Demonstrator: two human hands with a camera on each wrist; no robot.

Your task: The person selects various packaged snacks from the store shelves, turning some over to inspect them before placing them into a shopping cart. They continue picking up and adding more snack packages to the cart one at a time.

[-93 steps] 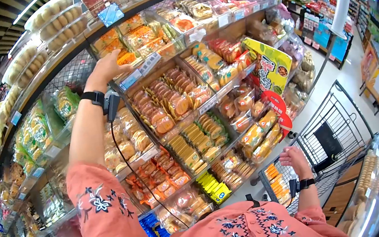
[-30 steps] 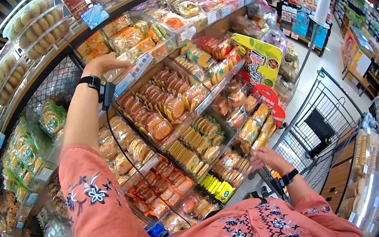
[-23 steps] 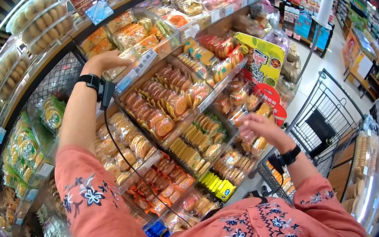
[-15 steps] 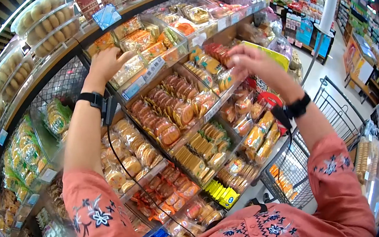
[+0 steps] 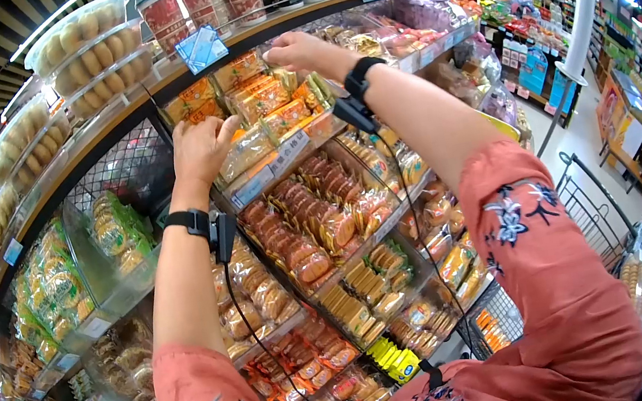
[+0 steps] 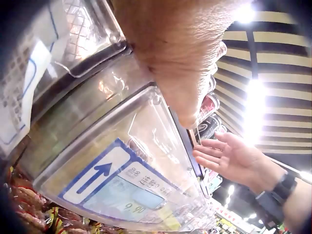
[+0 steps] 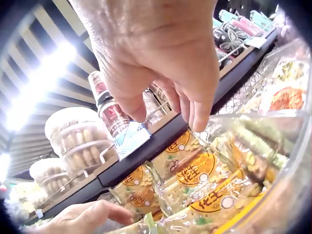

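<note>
My left hand (image 5: 201, 150) reaches over the front of a clear bin on the upper shelf, thumb spread, close by orange-printed snack packets (image 5: 264, 98). In the right wrist view the left hand's fingers (image 7: 109, 212) lie beside these packets (image 7: 197, 168), fingertips partly hidden. Raised above the same bin is my right hand (image 5: 307, 51), its fingers loosely bent and pointing down towards the packets, nothing between them. The left wrist view shows the right hand (image 6: 233, 157) with its fingers extended. A price label (image 6: 139, 183) is fixed on the bin's front.
Stacked tubs of round pastries (image 5: 88, 57) stand at the upper left, beside patterned cups (image 5: 204, 4) on the top ledge. A blue sign (image 5: 202, 50) hangs at the ledge. Bins of packaged biscuits (image 5: 318, 209) fill the lower shelves. A wire shopping cart (image 5: 596, 205) stands at right.
My right hand has risen from beside the cart, past the lower bins, to above the upper packet bin. My left hand has stayed at that bin, its thumb now spread; the view has shifted.
</note>
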